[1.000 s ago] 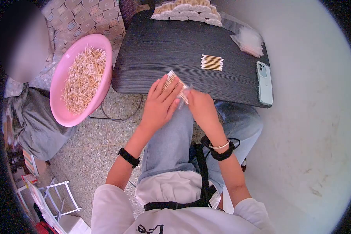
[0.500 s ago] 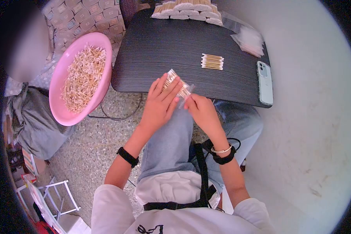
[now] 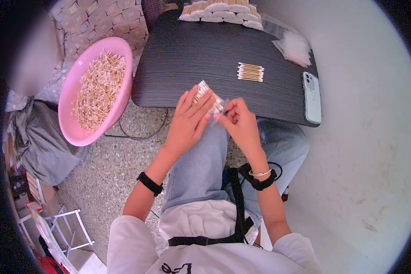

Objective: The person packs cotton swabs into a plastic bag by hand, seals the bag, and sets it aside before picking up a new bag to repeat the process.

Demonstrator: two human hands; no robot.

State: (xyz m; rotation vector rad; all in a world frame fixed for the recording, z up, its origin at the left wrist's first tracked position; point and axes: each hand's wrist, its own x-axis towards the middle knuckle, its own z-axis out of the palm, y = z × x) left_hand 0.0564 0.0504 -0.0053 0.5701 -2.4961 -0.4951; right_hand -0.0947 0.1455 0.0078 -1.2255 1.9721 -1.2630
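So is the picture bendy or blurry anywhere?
In the head view, the corners are black and the wall appears to curve, probably the wide lens; also in the head view, a pale blurred patch sits upper left, while the cotton swabs on the table look fairly clear.

My right hand is loosening from the tight pinch it had a second ago: my curled fingers are lifting towards twelve o'clock and parting from my thumb, which is now pointing to ten o'clock against the clear plastic bag. Towards four o'clock on the cotton swab bundle, more white tips are showing than my hand was leaving uncovered before.
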